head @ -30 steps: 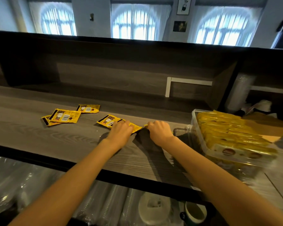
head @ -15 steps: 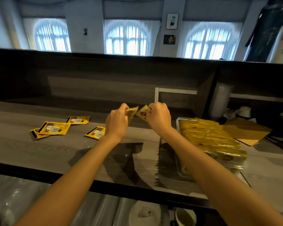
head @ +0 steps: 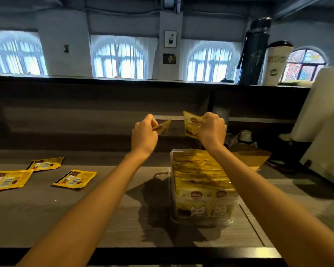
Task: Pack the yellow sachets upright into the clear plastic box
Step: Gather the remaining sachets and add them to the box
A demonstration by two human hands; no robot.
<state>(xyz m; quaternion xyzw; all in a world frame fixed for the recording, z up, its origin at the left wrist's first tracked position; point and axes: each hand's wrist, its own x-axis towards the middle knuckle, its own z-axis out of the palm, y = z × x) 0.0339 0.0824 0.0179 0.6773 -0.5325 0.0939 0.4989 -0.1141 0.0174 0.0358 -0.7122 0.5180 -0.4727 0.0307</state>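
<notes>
My left hand [head: 144,134] is raised above the counter and pinches one yellow sachet [head: 162,127], seen nearly edge-on. My right hand [head: 211,130] grips another yellow sachet [head: 191,124] with its face toward me, above the far end of the clear plastic box [head: 171,199]. The box stands on the grey counter right of centre and holds a tight row of several upright yellow sachets [head: 199,174]. Three loose sachets lie flat at the left: one [head: 74,179] nearest the middle, one [head: 45,164] behind it, one [head: 8,180] at the edge.
A brown cardboard piece [head: 249,157] lies behind the box. A large white appliance [head: 328,132] fills the right side. On the raised ledge stand a dark bottle [head: 253,53] and a white tumbler [head: 276,64]. The counter's dark front edge [head: 162,253] runs below my arms.
Both hands lifted a sachet each off the counter, rose, moved right toward the box and drew apart. The view tilted up and shifted right.
</notes>
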